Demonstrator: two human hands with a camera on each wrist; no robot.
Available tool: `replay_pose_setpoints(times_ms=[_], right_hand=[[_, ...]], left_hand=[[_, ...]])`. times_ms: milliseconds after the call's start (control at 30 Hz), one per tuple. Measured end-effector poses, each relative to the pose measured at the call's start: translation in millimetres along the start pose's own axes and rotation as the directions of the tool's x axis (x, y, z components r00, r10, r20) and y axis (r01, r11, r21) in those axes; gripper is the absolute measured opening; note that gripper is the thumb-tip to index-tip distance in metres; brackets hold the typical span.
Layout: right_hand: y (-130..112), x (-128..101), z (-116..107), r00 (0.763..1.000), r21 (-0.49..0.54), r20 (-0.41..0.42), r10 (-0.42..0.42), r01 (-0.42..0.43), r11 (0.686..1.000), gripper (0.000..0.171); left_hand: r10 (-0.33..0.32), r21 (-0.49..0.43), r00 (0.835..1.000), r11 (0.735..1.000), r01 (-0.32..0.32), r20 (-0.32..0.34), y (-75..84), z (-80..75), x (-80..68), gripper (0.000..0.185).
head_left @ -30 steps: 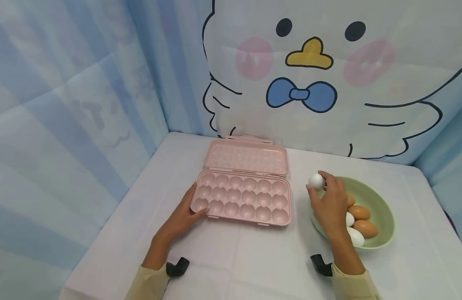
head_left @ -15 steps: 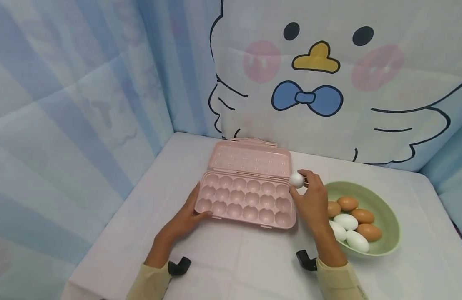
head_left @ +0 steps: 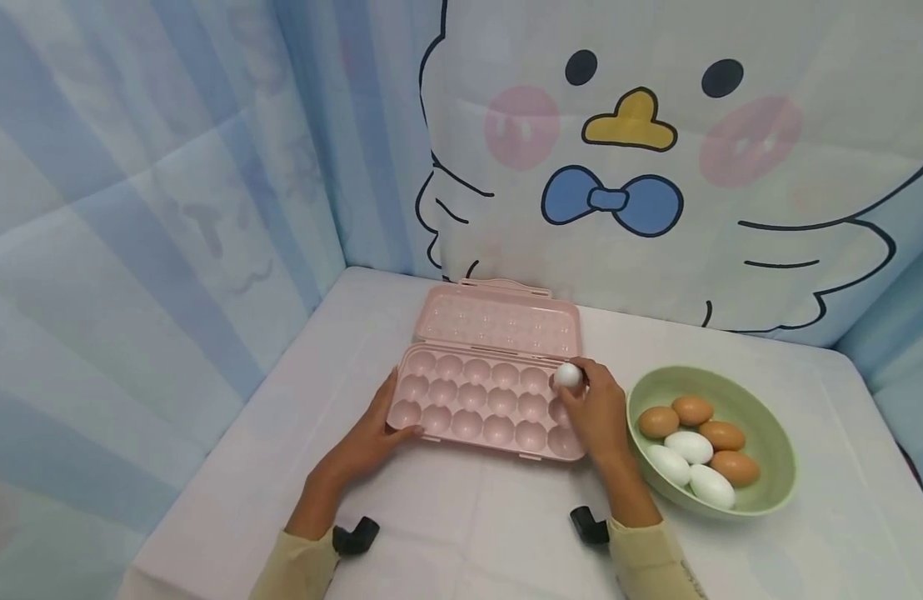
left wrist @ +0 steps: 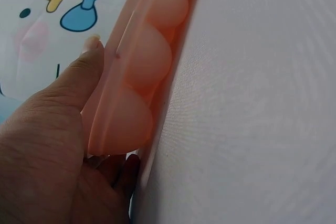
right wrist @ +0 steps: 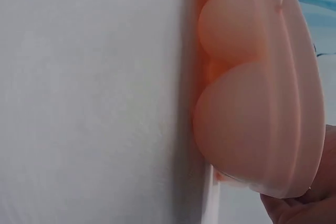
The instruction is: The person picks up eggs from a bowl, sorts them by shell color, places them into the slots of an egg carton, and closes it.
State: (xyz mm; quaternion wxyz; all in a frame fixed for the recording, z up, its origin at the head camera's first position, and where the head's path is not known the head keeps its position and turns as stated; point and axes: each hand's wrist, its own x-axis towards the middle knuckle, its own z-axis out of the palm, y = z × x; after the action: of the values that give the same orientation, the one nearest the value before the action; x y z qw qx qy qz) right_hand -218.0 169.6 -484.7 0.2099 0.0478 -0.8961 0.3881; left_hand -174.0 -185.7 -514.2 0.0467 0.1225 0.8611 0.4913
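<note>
An open pink egg tray (head_left: 476,400) lies mid-table, its lid (head_left: 499,321) folded back, the cups I can see bare. My right hand (head_left: 592,412) pinches a white egg (head_left: 568,375) over the tray's far right cup. My left hand (head_left: 371,433) grips the tray's near left corner; in the left wrist view the thumb (left wrist: 79,72) lies along the tray's rim (left wrist: 118,77). The right wrist view shows only the tray's underside (right wrist: 247,124) and the cloth. A green bowl (head_left: 769,417) at the right holds several brown and white eggs (head_left: 690,446).
The table wears a white cloth (head_left: 469,517). Blue striped fabric walls stand at the left and back, with a cartoon chick printed on the back one (head_left: 626,167). The table's right edge runs close past the bowl.
My right hand has carried the white egg leftward from above the bowl to the tray's far right cup. The left hand has stayed on the tray's corner.
</note>
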Motion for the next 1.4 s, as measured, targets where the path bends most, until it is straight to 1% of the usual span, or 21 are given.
replay_pose_setpoints(times_ms=[100,200,500,700,900,1100,1167,1233,1300,1400], right_hand=[[3,-2,3,1.0,-0.001,-0.022,-0.018,0.018,1.0,0.041],[3,-3,4,0.999,-0.002,-0.025,-0.02,0.02,1.0,0.041],[1,-4,4,1.0,-0.022,0.018,0.019,-0.019,1.0,0.042],[1,-2,5,0.999,-0.018,0.038,0.025,-0.024,1.0,0.04],[0,0,6,0.998,-0.015,0.054,0.04,-0.039,0.999,0.041],[-1,1,3,0.995,-0.029,0.082,0.062,-0.06,0.998,0.042],[-2,1,1,0.993,-0.029,0.099,0.067,-0.065,0.997,0.046],[-4,0,-1,0.992,-0.033,0.108,0.064,-0.061,0.998,0.051],[-7,-2,-6,0.994,-0.034,0.1,0.045,-0.042,0.999,0.054],[-13,-6,-17,0.999,-0.014,0.054,-0.009,0.009,1.0,0.05]], left_hand=[[-0.015,0.009,1.0,1.0,0.015,0.0,0.2,-0.6,-0.9,0.108],[-0.015,0.011,1.0,1.0,0.015,0.002,-1.2,-0.5,-0.5,0.108],[0.008,0.006,1.0,1.0,-0.008,0.003,-4.1,0.7,0.1,0.107],[-0.015,0.008,1.0,1.0,0.015,-0.001,-0.9,-0.4,-0.8,0.108],[-0.02,0.007,1.0,1.0,0.02,0.0,-0.2,-0.8,0.4,0.107],[-0.022,0.01,1.0,1.0,0.022,0.005,-0.9,2.2,2.4,0.107],[-0.027,0.009,1.0,1.0,0.027,0.006,-1.1,2.5,2.2,0.108],[-0.029,0.012,1.0,1.0,0.029,0.006,-1.8,2.1,2.0,0.108],[-0.035,0.015,0.999,0.999,0.035,0.004,-1.2,1.0,1.5,0.108],[-0.038,0.024,0.999,0.999,0.038,0.0,0.5,-1.4,1.6,0.108]])
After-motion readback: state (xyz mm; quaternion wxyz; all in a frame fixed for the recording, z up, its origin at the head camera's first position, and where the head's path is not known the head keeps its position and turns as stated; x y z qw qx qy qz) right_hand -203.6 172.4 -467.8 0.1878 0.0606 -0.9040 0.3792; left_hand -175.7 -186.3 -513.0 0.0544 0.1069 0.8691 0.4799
